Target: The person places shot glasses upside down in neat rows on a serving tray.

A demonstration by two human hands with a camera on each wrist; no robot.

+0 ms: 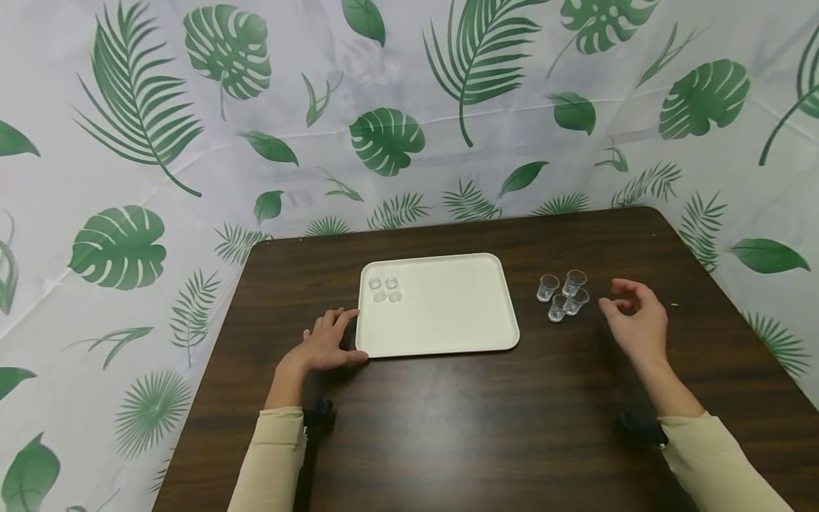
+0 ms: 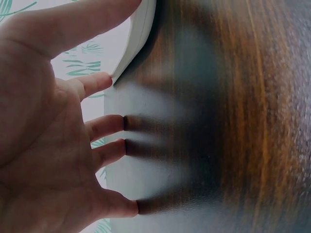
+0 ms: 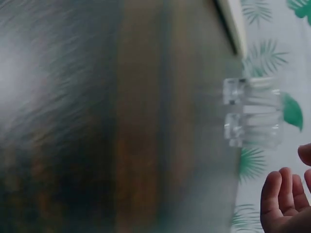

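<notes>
My left hand (image 1: 323, 345) lies at the near left corner of a white tray (image 1: 448, 306), its thumb and index finger at the rim. In the left wrist view the spread fingers (image 2: 109, 127) stand with their tips on the tabletop beside the tray's edge. On the tray's left side, several small clear shot glasses (image 1: 392, 284) form a tight block. More clear shot glasses (image 1: 574, 282) stand clustered to the right of the tray. Just right of that cluster hovers my right hand (image 1: 640, 327), fingers loosely bent and holding nothing; it is partly cut off in the right wrist view.
The dark wood-grain table (image 1: 448, 434) reaches back to a white cloth backdrop (image 1: 307, 178) with green leaf prints. A dark strap (image 1: 320, 414) sits on the left wrist, and another dark device (image 1: 642, 429) on the right wrist.
</notes>
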